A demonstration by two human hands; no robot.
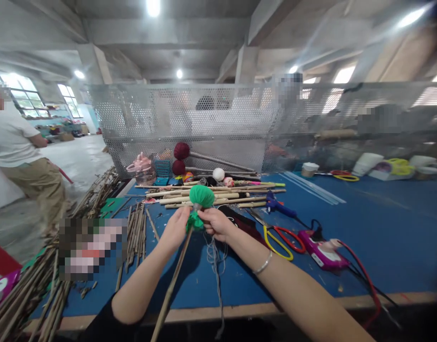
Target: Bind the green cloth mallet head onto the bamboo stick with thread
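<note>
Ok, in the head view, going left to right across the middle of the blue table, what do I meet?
Loose row of brown sticks, left hand, green ball, right hand, scissors, purple power strip.

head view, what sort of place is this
Probably a craft workshop, judging by the piles of sticks, the scissors and what looks like a glue gun on the blue table.

Blue flat tabletop (392,228) at right offers your right hand (217,223) passage; red-and-yellow-handled metal scissors (266,231) and magenta-and-white power strip (320,251) intervene.
</note>
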